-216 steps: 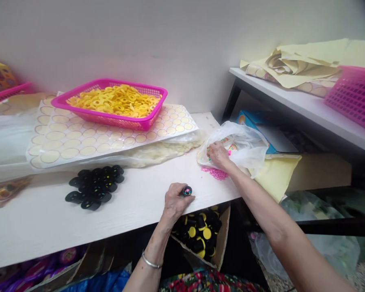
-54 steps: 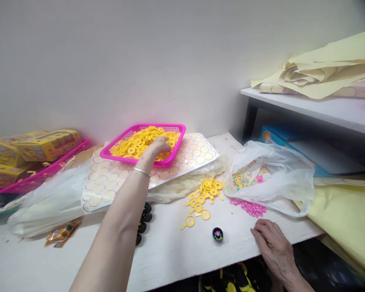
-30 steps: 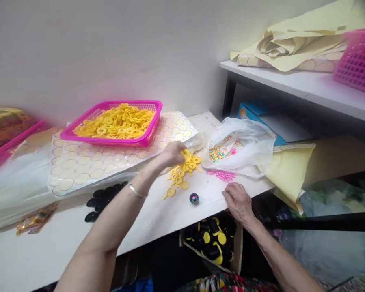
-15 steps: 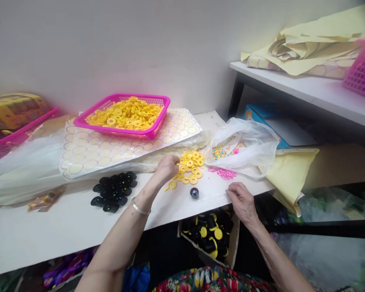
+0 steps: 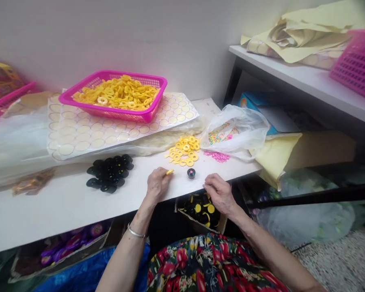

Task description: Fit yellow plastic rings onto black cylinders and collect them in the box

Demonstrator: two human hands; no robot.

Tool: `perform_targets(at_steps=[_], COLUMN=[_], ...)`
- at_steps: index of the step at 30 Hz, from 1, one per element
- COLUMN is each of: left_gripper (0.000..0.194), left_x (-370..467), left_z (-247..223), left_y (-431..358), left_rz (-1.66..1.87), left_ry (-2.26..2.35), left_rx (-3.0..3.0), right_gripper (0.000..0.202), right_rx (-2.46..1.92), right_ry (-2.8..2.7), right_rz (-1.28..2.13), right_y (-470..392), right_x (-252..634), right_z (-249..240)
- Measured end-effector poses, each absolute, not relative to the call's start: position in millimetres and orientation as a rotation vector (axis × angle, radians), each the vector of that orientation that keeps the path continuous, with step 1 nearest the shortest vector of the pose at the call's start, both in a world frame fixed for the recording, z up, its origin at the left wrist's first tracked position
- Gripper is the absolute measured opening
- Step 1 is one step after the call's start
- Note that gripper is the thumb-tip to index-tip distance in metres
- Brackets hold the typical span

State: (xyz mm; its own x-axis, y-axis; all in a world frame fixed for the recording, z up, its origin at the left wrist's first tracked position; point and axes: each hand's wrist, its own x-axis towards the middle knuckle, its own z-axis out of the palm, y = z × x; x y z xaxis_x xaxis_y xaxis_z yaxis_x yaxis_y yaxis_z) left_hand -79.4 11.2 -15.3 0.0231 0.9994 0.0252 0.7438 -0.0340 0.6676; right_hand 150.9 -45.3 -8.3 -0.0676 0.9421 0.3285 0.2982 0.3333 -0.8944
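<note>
My left hand (image 5: 158,184) is closed in a pinch on a yellow plastic ring (image 5: 169,172) near the table's front edge. To its right a small black round cap (image 5: 191,173) with a pink centre and coloured dots stands on the table. My right hand (image 5: 220,192) hovers at the edge, thumb and fingers pressed together; anything between them is too small to make out. Behind the cap lies a loose pile of yellow rings (image 5: 185,151). Small pink pieces (image 5: 218,156) are heaped beside a clear plastic bag (image 5: 246,125) holding multicoloured bits.
Black pieces (image 5: 109,172) are clustered on the left of the white table (image 5: 63,211). A pink basket (image 5: 109,109) full of yellow rings rests on a printed sheet (image 5: 69,140). Below the edge sits a carton (image 5: 197,225) of black and yellow parts. A shelf (image 5: 279,73) juts in at right.
My left hand has moved back from the yellow pile towards the table edge, carrying a yellow ring. My right hand remains pinched near the edge. The view has tilted down.
</note>
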Motion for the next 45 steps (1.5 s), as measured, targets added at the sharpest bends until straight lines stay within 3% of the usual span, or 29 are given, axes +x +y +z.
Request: perform_targets(at_steps=[3,8,14,22,26,28,33,39,45], left_gripper=[0.015,0.030,0.033,0.036,0.033,0.034,0.052,0.019,0.020], left_x=[-65.4,-34.6,-9.6,7.3,-2.6,-6.8,-4.9,1.6,-0.8], left_z=[1.8,18.4,0.1,2.9,-10.2,-22.4,-41.2,-41.5,-46.3], left_y=[-12.9,-45.7,-46.9,-52.6,-44.6,-34.0,-6.6,-1.8,-3.6], left_rz=[0.877,0.538,0.644,0.848,1.098,1.185,1.003,0.953,0.953], left_ry=[1.384,0.767,0.560,0.775,1.307,1.556,1.747,1.715,1.719], left_rx=[1.416,0.831,0.494,0.398,0.791,1.094,1.597,1.633,1.616], right_gripper=[0.017,0.036,0.033,0.035,0.035,0.025,0.011,0.020,0.016], right_rx=[-1.060,-0.902,-0.741,-0.947,-1.277,-1.385,-1.539,-1.221,-1.178], right_ry=[-1.552,-1.385,-1.237,-1.516,-1.610,-1.795,-2.228,-2.142,-2.310], right_rz=[0.972,1.453,1.721,1.294,0.842,0.598,0.267,0.424,0.470], right_y=[-53.7,-53.5,-49.2,-51.1,-24.9,-8.7,11.7,14.8,17.1], right_x=[140.8,139.6,140.5,152.9,168.5,172.6,167.8,151.7,134.5], right_z=[3.0,15.2,17.6,26.1,3.6,-11.4,-28.2,-9.2,-3.1])
